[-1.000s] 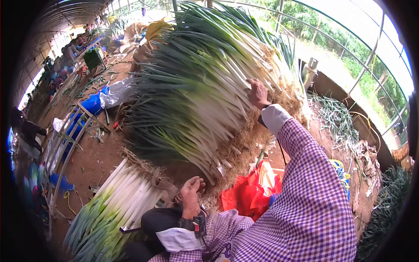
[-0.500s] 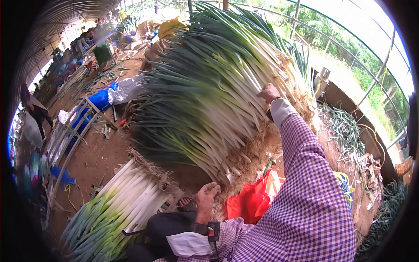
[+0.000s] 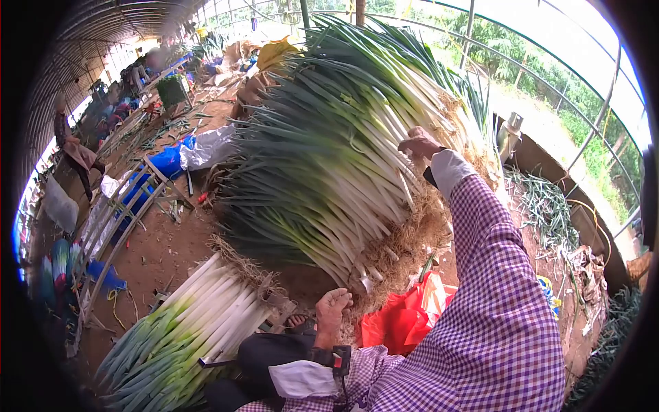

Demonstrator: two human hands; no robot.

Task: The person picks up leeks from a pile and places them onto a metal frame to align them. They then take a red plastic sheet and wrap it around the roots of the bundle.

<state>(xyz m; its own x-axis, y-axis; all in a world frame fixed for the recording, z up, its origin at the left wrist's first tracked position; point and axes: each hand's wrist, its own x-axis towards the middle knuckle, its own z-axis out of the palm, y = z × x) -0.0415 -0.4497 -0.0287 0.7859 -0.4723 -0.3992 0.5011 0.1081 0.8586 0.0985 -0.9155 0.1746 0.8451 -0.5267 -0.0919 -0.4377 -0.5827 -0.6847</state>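
A large heap of green onions fills the middle, leaves to the upper left and roots to the lower right. My right hand is on the white stalks near the roots, its fingers curled round a stalk. Low in the middle, my left hand is loosely curled above my lap, below the heap's root ends; what its fingers hold, if anything, is too small to make out. A second pile of green onions lies at the lower left, roots toward the heap.
A red plastic bag lies beside my right sleeve. At the left stand a curved frame and blue sheeting. A person is at the far left. Loose leaves lie at the right beside a low wall.
My right hand has shifted slightly left and its fingers are more curled. The view has tilted a little, and the person at the far left has moved.
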